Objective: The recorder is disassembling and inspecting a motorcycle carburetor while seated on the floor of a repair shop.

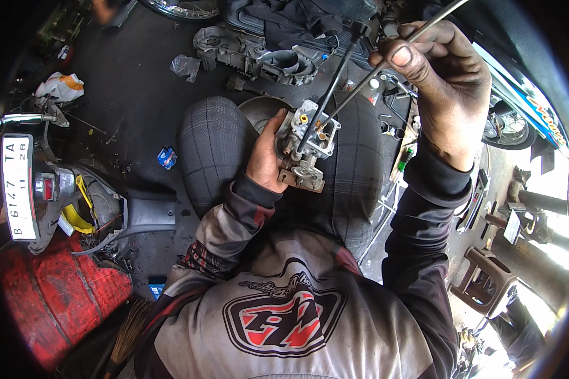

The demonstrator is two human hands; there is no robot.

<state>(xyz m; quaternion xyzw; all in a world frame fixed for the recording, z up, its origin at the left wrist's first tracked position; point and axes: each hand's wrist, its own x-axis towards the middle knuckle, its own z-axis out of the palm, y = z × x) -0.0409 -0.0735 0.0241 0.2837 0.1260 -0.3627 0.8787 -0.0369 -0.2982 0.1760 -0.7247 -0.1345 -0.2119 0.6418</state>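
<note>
L hand point(267, 158) holds boxy metal carb point(319, 143); R hand point(454, 82), slim rod point(359, 89).

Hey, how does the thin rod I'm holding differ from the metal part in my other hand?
The rod is long, straight and thin; the metal part is blocky and uneven. Your right hand pinches the rod, while your left hand holds the metal part from its side. The rod runs out of the picture's top; the metal part is fully inside. Both look greyish.

around the carburettor point(324, 140) in the left hand point(265, 156), a casing point(250, 58) lies at eleven o'clock, a packet point(166, 158) at nine, a drum point(60, 287) at eight, a stool point(501, 287) at four.
</note>
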